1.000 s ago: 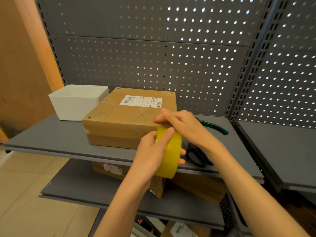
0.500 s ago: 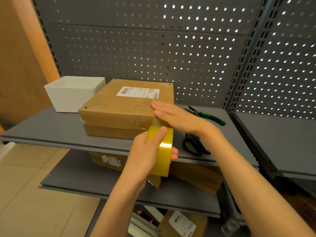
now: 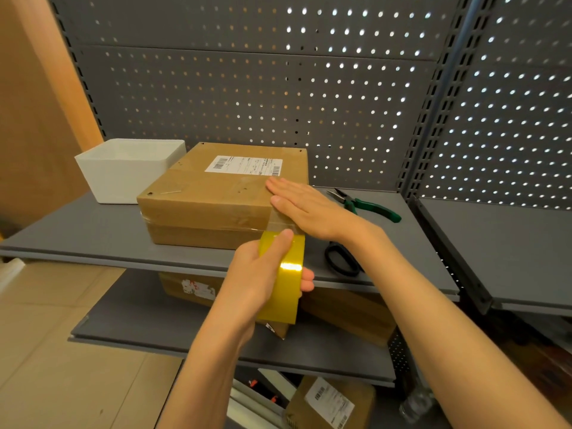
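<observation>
A second ago the right hand point(image 3: 305, 209) was bunched at the near edge of the cardboard box point(image 3: 213, 193), its fingertips working the tape end just above the roll. Since then it has opened out and slid up onto the box top. It now lies flat, palm down, along the box's right-hand edge in the middle of the frame. Its fingers point(image 3: 284, 188) are straight and close together and point toward the upper left, stopping short of the shipping label point(image 3: 244, 165).

I judge that the tape end has stuck and the work has moved on from starting the strip to smoothing it down. A clear strip of tape point(image 3: 280, 222) runs from the roll up the box's front face and over the edge, where it passes under the palm.

The left hand point(image 3: 257, 280) holds the yellow tape roll point(image 3: 286, 277) just below and in front of the box's near right corner, lower centre of the frame. The thumb lies over the top of the roll and the other fingers are curled round its far side, clamped on it, so the roll stands on edge. The forearm comes up from the bottom of the frame. The right forearm comes in from the lower right, with the wrist low over the shelf point(image 3: 93, 230).

The box sits on that grey shelf beside a white bin point(image 3: 123, 171) at centre left. Black scissors point(image 3: 340, 261) and green-handled pliers point(image 3: 371, 207) lie right of the box, the scissors partly hidden by the right wrist.
</observation>
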`<state>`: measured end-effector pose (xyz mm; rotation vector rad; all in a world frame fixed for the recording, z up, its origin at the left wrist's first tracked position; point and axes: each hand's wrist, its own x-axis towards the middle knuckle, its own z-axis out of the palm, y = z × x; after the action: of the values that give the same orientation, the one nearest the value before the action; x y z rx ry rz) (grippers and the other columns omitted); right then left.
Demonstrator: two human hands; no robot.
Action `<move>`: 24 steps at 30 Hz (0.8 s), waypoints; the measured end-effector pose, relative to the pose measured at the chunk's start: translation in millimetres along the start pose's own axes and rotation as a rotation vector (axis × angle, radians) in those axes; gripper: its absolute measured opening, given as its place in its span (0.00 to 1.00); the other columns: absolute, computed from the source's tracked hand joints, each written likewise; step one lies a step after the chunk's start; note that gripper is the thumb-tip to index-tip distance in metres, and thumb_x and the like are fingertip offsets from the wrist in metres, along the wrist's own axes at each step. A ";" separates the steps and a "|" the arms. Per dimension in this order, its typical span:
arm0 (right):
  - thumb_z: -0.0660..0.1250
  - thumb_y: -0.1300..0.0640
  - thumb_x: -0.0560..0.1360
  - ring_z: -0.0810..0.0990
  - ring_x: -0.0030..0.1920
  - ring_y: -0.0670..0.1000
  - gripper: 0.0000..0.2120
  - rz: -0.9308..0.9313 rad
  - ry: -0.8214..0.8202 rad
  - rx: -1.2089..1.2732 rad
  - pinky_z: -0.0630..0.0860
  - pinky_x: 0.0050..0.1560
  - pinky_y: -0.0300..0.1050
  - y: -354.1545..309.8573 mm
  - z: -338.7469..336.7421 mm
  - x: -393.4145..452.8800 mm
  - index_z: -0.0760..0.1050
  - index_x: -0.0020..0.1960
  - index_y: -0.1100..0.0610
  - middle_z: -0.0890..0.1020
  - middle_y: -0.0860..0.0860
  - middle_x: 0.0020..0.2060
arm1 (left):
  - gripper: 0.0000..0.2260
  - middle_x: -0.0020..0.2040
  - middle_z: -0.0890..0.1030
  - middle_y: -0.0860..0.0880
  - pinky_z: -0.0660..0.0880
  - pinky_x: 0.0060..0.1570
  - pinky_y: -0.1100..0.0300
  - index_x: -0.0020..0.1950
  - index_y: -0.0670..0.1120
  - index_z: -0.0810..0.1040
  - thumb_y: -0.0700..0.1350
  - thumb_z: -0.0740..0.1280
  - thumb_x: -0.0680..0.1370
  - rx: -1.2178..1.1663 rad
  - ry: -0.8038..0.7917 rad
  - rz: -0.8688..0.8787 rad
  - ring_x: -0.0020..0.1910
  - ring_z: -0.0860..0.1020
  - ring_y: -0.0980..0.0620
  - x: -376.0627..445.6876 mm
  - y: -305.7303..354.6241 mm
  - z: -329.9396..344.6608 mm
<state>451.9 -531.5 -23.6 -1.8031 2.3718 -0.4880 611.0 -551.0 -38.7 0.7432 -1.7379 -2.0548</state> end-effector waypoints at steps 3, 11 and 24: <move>0.47 0.53 0.83 0.49 0.75 0.45 0.23 -0.002 0.024 0.017 0.43 0.68 0.32 -0.1 1.5 0.1 0.51 0.76 0.57 0.52 0.50 0.76 | 0.14 0.29 0.82 0.46 0.79 0.32 0.57 0.50 0.43 0.76 0.54 0.60 0.78 -0.015 -0.024 -0.004 0.27 0.81 0.49 2.1 -1.5 -1.3; 0.48 0.54 0.83 0.50 0.75 0.46 0.23 -0.007 0.036 0.018 0.44 0.68 0.31 -1.8 1.5 -0.9 0.52 0.76 0.58 0.53 0.51 0.76 | 0.11 0.29 0.82 0.46 0.79 0.32 0.59 0.50 0.44 0.77 0.50 0.62 0.78 -0.050 0.011 0.084 0.27 0.80 0.52 -9.4 -11.7 -2.3; 0.47 0.53 0.83 0.50 0.75 0.46 0.23 0.007 0.067 0.042 0.45 0.69 0.34 -0.6 5.5 1.0 0.52 0.76 0.58 0.54 0.51 0.76 | 0.14 0.29 0.82 0.46 0.79 0.33 0.59 0.53 0.44 0.76 0.53 0.61 0.78 -0.043 0.011 0.030 0.27 0.81 0.52 -12.8 -13.3 -0.3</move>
<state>453.7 -533.6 -28.6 -1.7875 2.3916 -0.6023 622.4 -541.4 -49.6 0.7094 -1.6835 -2.0577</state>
